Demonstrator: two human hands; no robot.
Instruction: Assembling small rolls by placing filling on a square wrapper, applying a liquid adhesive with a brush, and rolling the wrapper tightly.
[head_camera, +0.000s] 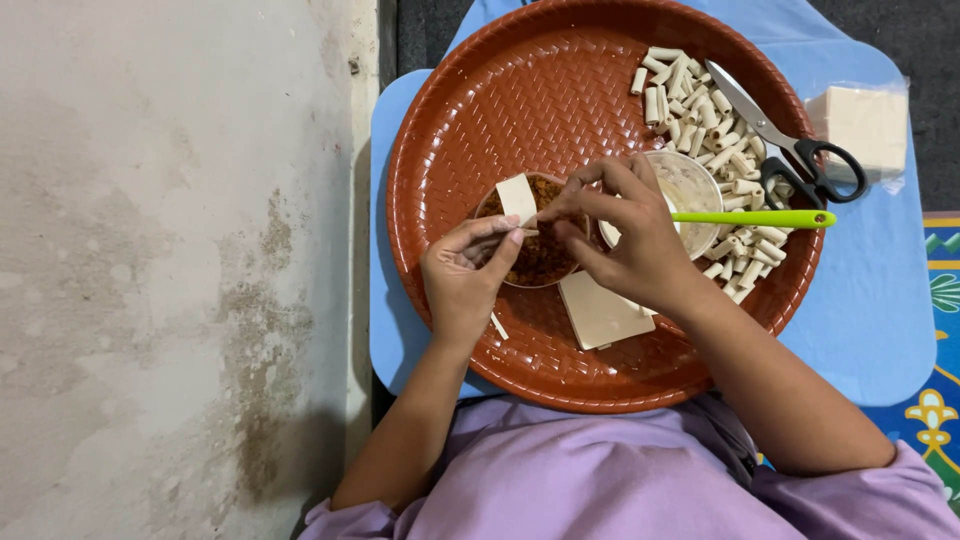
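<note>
Both hands pinch one pale wrapper (517, 197) over the filling bowl (535, 262) — left hand (465, 275), right hand (625, 235) — it may tear, spilling filling.

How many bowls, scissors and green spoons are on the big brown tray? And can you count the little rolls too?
Bowls: 2, one with brown filling and one pale
Scissors: 1
Green-handled spoons: 1
Stacks of pale square sheets on the tray: 1
Small sheets held in the hands: 1
Little rolls: too many and too heaped to count exactly
Total without the rolls: 6
</note>
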